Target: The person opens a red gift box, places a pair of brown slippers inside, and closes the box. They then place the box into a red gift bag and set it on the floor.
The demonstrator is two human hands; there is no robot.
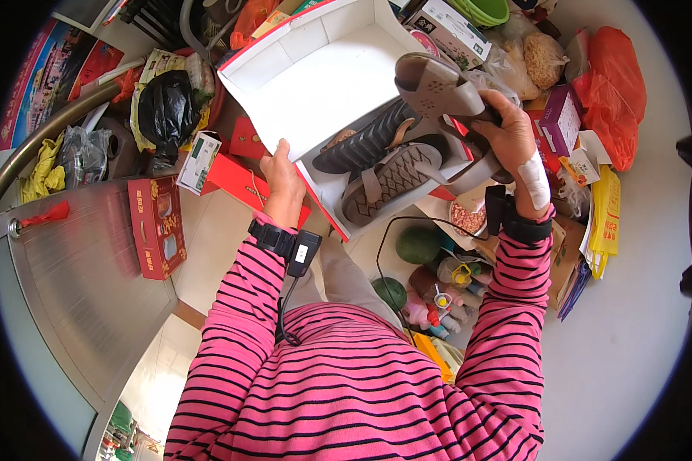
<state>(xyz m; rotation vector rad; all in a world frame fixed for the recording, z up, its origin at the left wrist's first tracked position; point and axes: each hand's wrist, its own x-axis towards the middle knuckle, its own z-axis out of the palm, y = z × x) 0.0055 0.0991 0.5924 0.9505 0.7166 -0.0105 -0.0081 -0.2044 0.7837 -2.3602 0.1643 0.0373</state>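
An open shoebox [323,57], white inside with red edges, is tilted in front of me. My left hand [282,183] grips its near left edge, thumb on the white inside. Inside the box lie a dark ribbed-soled shoe [364,141] and a grey-brown sandal with a lattice-patterned sole or upper [397,183]. My right hand [504,129] holds a taupe sandal with cut-out flower patterns [432,83] above the box's right side. Beneath that hand another brown shoe or strap [476,173] shows, partly hidden; whether the hand also grips it I cannot tell.
A red carton [157,227] stands by the door panel at the left. Right of my legs are watermelons [418,244], several bottles [438,294] and a bowl of pinkish kernels [467,218]. Bags, including a red plastic bag [614,98], and boxes crowd the far side. A black cable hangs near the box.
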